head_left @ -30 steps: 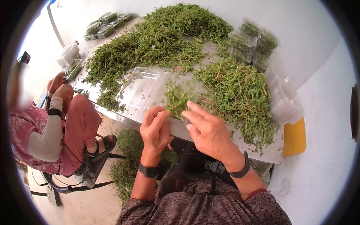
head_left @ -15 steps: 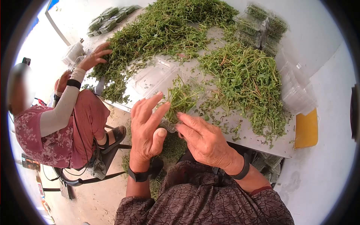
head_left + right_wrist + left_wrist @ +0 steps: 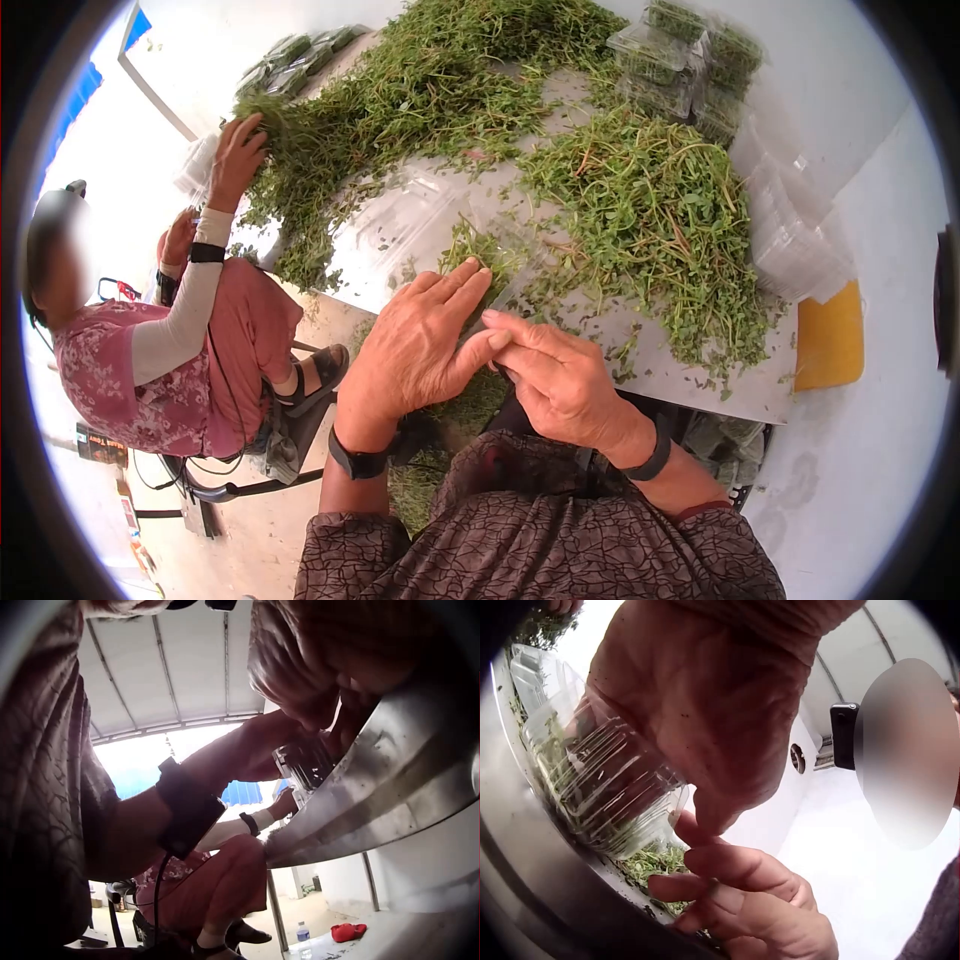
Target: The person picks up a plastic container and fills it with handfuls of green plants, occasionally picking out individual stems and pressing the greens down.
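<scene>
A clear ribbed plastic clamshell box (image 3: 604,787) stands at the table's near edge with green leafy stems (image 3: 475,245) in it. My left hand (image 3: 415,345) lies over the box, fingers mostly straight and pressing on the greens; in the left wrist view they reach inside it. My right hand (image 3: 565,385) is at the box's near corner, its fingers bent and a fingertip at the rim (image 3: 676,814). The two hands meet closely at the left thumb. I cannot tell whether the right fingers pinch the plastic. The box's transparent lid (image 3: 410,205) lies folded back towards the left.
A big heap of greens (image 3: 430,110) covers the table's back; another pile (image 3: 645,230) lies to the right. Filled boxes (image 3: 690,70) and nested clear boxes (image 3: 790,230) stand at the right wall. A seated person (image 3: 190,360) reaches into the heap at left.
My left hand lifted, spread its fingers, then came down over the greens in the box. My right fingers have bent in at the near corner. The seated person's hand moved to the heap.
</scene>
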